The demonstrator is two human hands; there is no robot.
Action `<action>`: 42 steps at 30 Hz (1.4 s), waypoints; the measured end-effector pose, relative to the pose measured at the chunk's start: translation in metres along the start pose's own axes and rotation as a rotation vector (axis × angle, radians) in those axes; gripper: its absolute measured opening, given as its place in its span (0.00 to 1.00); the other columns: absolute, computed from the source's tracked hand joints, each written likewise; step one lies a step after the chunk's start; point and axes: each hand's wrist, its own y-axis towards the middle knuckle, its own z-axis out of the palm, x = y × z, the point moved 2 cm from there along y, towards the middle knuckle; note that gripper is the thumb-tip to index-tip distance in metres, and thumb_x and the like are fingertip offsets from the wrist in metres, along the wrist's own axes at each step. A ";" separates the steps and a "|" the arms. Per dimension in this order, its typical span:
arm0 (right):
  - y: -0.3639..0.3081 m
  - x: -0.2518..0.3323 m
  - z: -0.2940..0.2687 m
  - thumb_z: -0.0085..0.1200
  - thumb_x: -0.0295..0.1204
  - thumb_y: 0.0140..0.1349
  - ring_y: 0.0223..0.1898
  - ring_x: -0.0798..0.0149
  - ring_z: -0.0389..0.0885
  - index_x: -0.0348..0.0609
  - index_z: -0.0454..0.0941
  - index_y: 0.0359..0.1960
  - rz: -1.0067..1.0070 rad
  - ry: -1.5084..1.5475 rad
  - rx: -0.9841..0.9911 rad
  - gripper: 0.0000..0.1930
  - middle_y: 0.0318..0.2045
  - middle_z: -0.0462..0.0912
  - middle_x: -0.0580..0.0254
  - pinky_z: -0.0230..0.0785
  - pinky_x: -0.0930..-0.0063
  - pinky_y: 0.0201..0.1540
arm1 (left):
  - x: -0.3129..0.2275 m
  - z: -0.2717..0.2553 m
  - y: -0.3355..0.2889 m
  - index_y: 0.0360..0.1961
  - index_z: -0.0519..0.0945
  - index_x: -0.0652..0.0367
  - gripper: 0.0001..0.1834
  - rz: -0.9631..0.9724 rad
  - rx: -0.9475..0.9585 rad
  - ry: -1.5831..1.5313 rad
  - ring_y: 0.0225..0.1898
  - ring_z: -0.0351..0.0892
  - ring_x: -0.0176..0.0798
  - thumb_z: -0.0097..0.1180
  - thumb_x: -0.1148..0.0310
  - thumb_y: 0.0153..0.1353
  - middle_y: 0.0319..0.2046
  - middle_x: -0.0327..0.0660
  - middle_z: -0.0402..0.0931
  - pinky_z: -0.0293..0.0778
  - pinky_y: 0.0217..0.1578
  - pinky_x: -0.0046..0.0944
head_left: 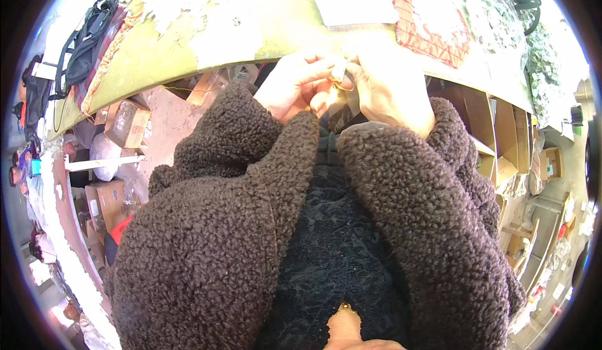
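A small whitish piece of folded-looking material stands roughly upright in the pinch of the left hand's fingertips, its upper end showing between them and the right hand's fingertips; a thin, shiny, gold-coloured band curves just below it, under the left thumb tip and beside the right fingers; glare blurs both, so whether band and piece are joined cannot be told.

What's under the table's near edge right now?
At left, a cardboard box; at right, more cardboard. The left hand, right hand and brown sleeves hide the middle.
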 end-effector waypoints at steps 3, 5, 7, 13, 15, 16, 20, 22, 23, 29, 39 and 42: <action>0.000 -0.001 0.000 0.54 0.26 0.46 0.28 0.57 0.75 0.42 0.78 0.23 0.006 0.007 0.041 0.03 0.23 0.78 0.57 0.67 0.65 0.33 | -0.001 0.000 -0.001 0.42 0.71 0.65 0.13 -0.011 -0.047 0.019 0.15 0.68 0.29 0.49 0.64 0.66 0.33 0.48 0.79 0.71 0.19 0.31; 0.000 -0.002 0.000 0.54 0.27 0.47 0.28 0.57 0.75 0.42 0.79 0.24 0.010 0.027 0.041 0.04 0.23 0.78 0.56 0.67 0.65 0.33 | -0.001 0.000 -0.001 0.42 0.71 0.66 0.13 -0.024 -0.066 0.035 0.14 0.68 0.29 0.48 0.64 0.66 0.33 0.49 0.79 0.71 0.19 0.31; -0.001 -0.002 0.001 0.54 0.27 0.48 0.28 0.57 0.75 0.42 0.80 0.26 -0.001 -0.009 0.025 0.05 0.23 0.78 0.56 0.67 0.65 0.33 | -0.001 0.000 -0.001 0.42 0.71 0.66 0.13 -0.013 -0.053 0.054 0.14 0.68 0.29 0.48 0.64 0.66 0.34 0.50 0.79 0.71 0.20 0.32; 0.000 -0.002 0.004 0.55 0.29 0.49 0.28 0.57 0.76 0.40 0.80 0.31 -0.003 -0.072 0.041 0.08 0.25 0.79 0.54 0.69 0.64 0.34 | 0.000 -0.003 0.000 0.43 0.71 0.65 0.13 -0.004 -0.023 0.007 0.14 0.68 0.29 0.47 0.65 0.67 0.34 0.50 0.79 0.71 0.19 0.31; 0.000 0.000 0.003 0.55 0.28 0.49 0.29 0.56 0.76 0.40 0.80 0.31 0.005 -0.077 0.056 0.08 0.25 0.79 0.54 0.69 0.64 0.34 | 0.001 -0.003 0.000 0.42 0.71 0.66 0.13 -0.011 -0.012 -0.003 0.14 0.68 0.29 0.47 0.65 0.67 0.33 0.50 0.79 0.71 0.19 0.32; 0.000 0.001 0.003 0.55 0.28 0.48 0.29 0.56 0.77 0.39 0.80 0.30 0.022 -0.074 0.070 0.08 0.25 0.79 0.54 0.70 0.64 0.34 | 0.001 -0.003 -0.001 0.42 0.71 0.66 0.13 -0.016 -0.017 0.009 0.14 0.68 0.30 0.47 0.65 0.67 0.33 0.50 0.80 0.71 0.19 0.32; -0.003 0.006 0.001 0.56 0.27 0.47 0.29 0.54 0.77 0.39 0.79 0.27 0.005 -0.141 0.123 0.06 0.25 0.78 0.54 0.70 0.64 0.33 | 0.003 -0.003 -0.002 0.38 0.72 0.59 0.11 -0.016 -0.030 0.111 0.14 0.68 0.28 0.51 0.62 0.64 0.29 0.40 0.75 0.69 0.18 0.29; -0.004 0.008 0.002 0.57 0.27 0.46 0.29 0.55 0.78 0.39 0.79 0.27 0.001 -0.164 0.180 0.06 0.25 0.78 0.54 0.70 0.64 0.33 | 0.004 -0.002 -0.002 0.39 0.72 0.59 0.11 -0.055 -0.053 0.145 0.14 0.68 0.29 0.51 0.62 0.64 0.29 0.40 0.75 0.69 0.18 0.29; -0.004 0.008 0.002 0.57 0.26 0.45 0.29 0.55 0.78 0.39 0.79 0.26 0.003 -0.180 0.215 0.06 0.25 0.78 0.54 0.71 0.64 0.33 | 0.004 -0.002 -0.002 0.39 0.72 0.59 0.11 -0.076 -0.055 0.126 0.15 0.69 0.29 0.51 0.62 0.64 0.29 0.40 0.76 0.70 0.19 0.30; -0.006 0.010 0.002 0.53 0.27 0.53 0.29 0.51 0.76 0.41 0.76 0.25 0.086 -0.134 0.159 0.04 0.23 0.76 0.53 0.69 0.61 0.34 | 0.004 -0.003 -0.002 0.41 0.72 0.60 0.12 -0.037 -0.027 0.092 0.15 0.69 0.28 0.51 0.62 0.64 0.30 0.39 0.76 0.69 0.19 0.29; -0.005 -0.004 0.003 0.51 0.28 0.56 0.28 0.55 0.78 0.40 0.79 0.32 0.037 0.023 0.084 0.07 0.25 0.79 0.55 0.71 0.65 0.32 | 0.001 -0.005 0.000 0.44 0.72 0.61 0.14 -0.004 -0.064 0.031 0.15 0.66 0.28 0.51 0.63 0.64 0.33 0.39 0.76 0.67 0.18 0.29; -0.002 -0.006 0.005 0.51 0.28 0.56 0.26 0.55 0.77 0.39 0.78 0.30 0.021 0.050 0.115 0.07 0.23 0.77 0.55 0.70 0.65 0.31 | 0.000 -0.003 0.000 0.44 0.72 0.61 0.14 -0.019 -0.048 0.031 0.15 0.65 0.28 0.51 0.63 0.64 0.33 0.39 0.75 0.66 0.18 0.28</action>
